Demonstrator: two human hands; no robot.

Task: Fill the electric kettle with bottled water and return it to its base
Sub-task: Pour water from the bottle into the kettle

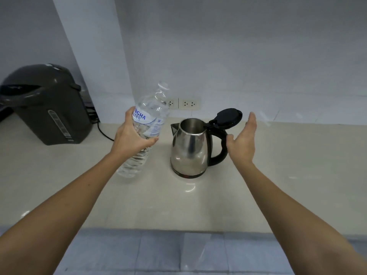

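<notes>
A steel electric kettle point(188, 147) stands on the beige counter, black lid point(228, 117) flipped up and back, spout facing left, black handle on the right. Whether a base sits under it I cannot tell. A large clear water bottle point(148, 124) with a blue and white label is tilted, its neck leaning up and right toward the kettle. My left hand point(132, 135) grips the bottle around its middle. My right hand point(243, 141) is flat with fingers extended, just right of the kettle's handle, holding nothing. Whether the bottle carries a cap is unclear.
A dark grey hot-water dispenser point(45, 106) stands at the back left, its black cord point(103, 132) trailing over the counter point(198, 205). Wall sockets point(183, 103) sit behind the kettle. The counter's front edge runs across the lower frame above a tiled floor.
</notes>
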